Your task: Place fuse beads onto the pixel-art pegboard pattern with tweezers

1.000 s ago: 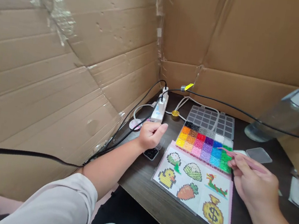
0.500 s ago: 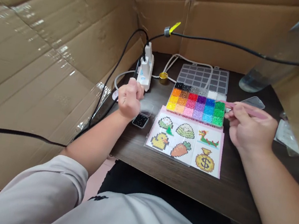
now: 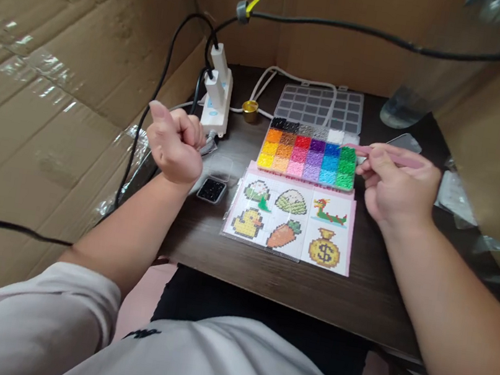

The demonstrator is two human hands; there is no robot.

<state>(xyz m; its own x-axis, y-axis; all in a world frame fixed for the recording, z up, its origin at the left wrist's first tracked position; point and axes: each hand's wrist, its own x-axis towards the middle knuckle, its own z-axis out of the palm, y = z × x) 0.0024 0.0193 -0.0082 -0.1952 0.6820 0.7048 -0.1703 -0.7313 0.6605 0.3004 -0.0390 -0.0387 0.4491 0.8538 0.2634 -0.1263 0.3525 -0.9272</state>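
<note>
My right hand (image 3: 400,185) grips pink tweezers (image 3: 389,155), their tips over the bead box (image 3: 355,159) near the blue and green compartments. Colour-sorted beads fill the box, and its clear lid (image 3: 321,107) lies folded back. My left hand (image 3: 175,142) is raised beside the power strip, fingers curled in and thumb sticking up, with nothing visible in it. In front of the box lies a pattern sheet (image 3: 344,252) with pixel pictures, including a duck, a carrot and a money bag. A clear pegboard (image 3: 259,248) covers its left part, with a patch of green beads (image 3: 264,205) on it.
A small open case of black beads (image 3: 212,190) sits left of the sheet. Behind it are a white power strip (image 3: 216,113) with plugs and a gold ring-shaped object (image 3: 249,110). A black cable (image 3: 349,29) crosses above the table. A clear container (image 3: 402,113) stands back right.
The view has shifted, so the table appears farther left and higher. My left hand has moved left off the power strip, its thumb now lifted. My right hand keeps the tweezers at the box.
</note>
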